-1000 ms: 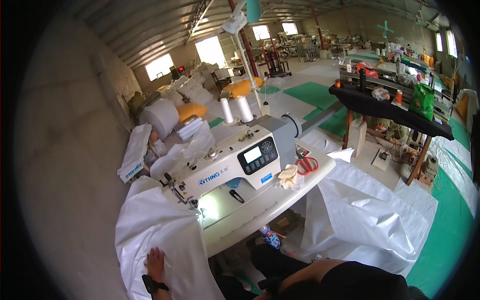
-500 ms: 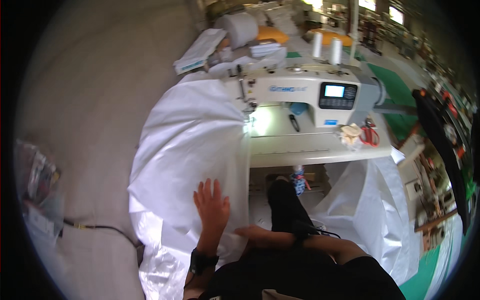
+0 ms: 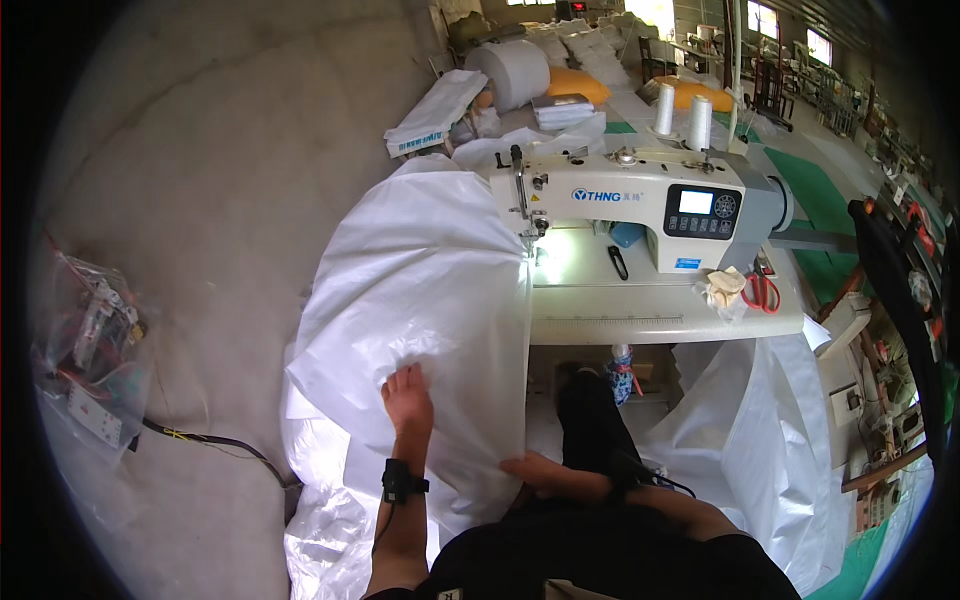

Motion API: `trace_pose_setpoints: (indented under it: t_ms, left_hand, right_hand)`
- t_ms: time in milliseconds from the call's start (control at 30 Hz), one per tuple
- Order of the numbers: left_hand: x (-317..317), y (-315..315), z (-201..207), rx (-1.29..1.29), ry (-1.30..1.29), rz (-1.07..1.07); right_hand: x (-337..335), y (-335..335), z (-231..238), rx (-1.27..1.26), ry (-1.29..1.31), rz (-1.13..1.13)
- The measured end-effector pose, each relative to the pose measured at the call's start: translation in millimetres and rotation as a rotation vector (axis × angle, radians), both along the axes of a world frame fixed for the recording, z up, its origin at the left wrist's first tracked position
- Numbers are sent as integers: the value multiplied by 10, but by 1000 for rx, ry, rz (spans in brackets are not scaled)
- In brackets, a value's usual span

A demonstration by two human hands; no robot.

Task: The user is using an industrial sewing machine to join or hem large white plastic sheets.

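A large white plastic sheet [image 3: 440, 310] hangs from under the needle of a white sewing machine [image 3: 600, 190] and spreads down over my lap. My left hand [image 3: 408, 400] lies on the middle of the sheet with its fingers curled into it, and creases run out around them. Lower down, at the sheet's right edge, my right hand [image 3: 545, 473] pinches the border between thumb and fingers. The machine's lamp lights the bed beside the needle.
On the machine table lie black thread snips [image 3: 617, 262], red-handled scissors [image 3: 762, 292] and a crumpled cream cloth [image 3: 724, 287]. Two white thread cones [image 3: 699, 122] stand behind. More white sheeting [image 3: 750, 440] hangs at right. A clear bag of parts [image 3: 95, 350] and a black cable [image 3: 215, 438] lie on the left floor.
My left hand's spread fingers have curled into the sheet. My right hand has come to the sheet's edge and grips it. The whole view has shifted slightly.
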State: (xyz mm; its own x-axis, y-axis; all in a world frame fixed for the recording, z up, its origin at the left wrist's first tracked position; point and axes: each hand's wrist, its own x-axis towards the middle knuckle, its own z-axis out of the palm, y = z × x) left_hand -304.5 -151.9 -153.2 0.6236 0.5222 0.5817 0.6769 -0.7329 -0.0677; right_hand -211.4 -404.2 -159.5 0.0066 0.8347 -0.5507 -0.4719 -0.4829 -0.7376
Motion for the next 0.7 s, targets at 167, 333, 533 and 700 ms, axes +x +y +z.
trace_pose_setpoints:
  t_ms: [167,333,533,700]
  left_hand:
    - [-279,202,752,-17,-224,-77]
    - [-430,67,1821,199,-245,-55]
    - [-287,-149,2513,287,-241,-179]
    - [-160,-354,2594,158,-151,-258]
  right_hand:
    - [448,0,113,-158,-702,413]
    - [1080,361,890,223,-912,121]
    - [1211,1334,756,297,31,-455]
    - [1367,1871,265,352,344,-612]
